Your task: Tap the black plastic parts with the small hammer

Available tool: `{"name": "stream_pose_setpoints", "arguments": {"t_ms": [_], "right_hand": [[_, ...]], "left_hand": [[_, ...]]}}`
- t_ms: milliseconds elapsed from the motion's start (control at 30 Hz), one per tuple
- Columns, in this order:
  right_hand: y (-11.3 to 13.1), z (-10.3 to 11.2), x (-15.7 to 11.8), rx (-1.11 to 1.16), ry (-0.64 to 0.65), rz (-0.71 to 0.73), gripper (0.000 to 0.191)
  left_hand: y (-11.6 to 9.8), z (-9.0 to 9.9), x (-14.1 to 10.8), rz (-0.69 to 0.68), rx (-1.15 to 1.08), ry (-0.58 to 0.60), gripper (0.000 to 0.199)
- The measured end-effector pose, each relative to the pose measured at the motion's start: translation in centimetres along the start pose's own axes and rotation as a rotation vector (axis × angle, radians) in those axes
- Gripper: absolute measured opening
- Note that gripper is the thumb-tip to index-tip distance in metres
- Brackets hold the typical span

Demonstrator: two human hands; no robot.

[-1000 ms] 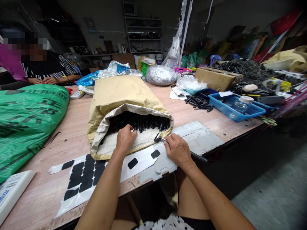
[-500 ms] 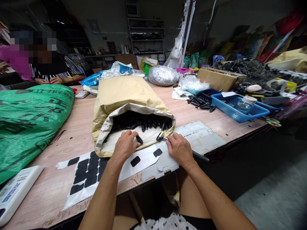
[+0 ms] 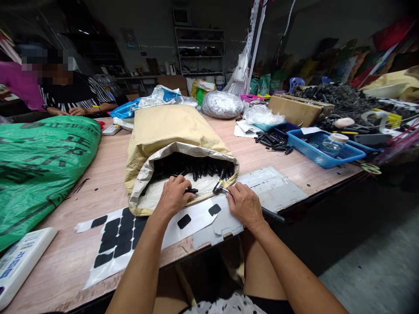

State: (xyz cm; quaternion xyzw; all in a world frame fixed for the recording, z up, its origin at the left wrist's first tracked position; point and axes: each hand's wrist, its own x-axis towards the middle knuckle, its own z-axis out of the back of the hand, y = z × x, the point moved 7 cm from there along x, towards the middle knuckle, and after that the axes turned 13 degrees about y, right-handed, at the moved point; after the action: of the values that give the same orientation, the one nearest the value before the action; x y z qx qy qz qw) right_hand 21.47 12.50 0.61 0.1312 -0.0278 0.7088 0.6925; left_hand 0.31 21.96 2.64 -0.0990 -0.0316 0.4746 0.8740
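At the mouth of a tan woven sack (image 3: 176, 124) lying on the table, my left hand (image 3: 175, 194) is closed on a small black cylindrical part (image 3: 191, 190). More black parts (image 3: 206, 168) of the same look fill the inside of the sack. My right hand (image 3: 244, 201) grips a small hammer (image 3: 218, 188) by its thin metal shank; the black handle end sticks out past the wrist. The hammer head rests by the sack's right lip, apart from the part in my left hand. Under my forearms lies a white sheet with black rounded stickers (image 3: 119, 235).
A grey board (image 3: 275, 185) lies right of the sack. Beyond are loose black parts (image 3: 273, 141), a blue basket (image 3: 327, 148) and a cardboard box (image 3: 294, 108). A green sack (image 3: 49, 161) and a white device (image 3: 26, 261) stand left. A co-worker (image 3: 78, 93) sits across the table.
My left hand has shifted slightly, and the black part in it has turned from slanting down to nearly level. My right hand and the hammer have hardly moved.
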Motion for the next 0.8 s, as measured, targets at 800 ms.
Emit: {"name": "stream_pose_setpoints", "arguments": {"t_ms": [800], "right_hand": [[1.5, 2.8, -1.1, 0.439, -0.074, 0.097, 0.031]], "left_hand": [[-2.7, -3.5, -4.6, -0.026, -0.565, -0.126, 0.012]]}}
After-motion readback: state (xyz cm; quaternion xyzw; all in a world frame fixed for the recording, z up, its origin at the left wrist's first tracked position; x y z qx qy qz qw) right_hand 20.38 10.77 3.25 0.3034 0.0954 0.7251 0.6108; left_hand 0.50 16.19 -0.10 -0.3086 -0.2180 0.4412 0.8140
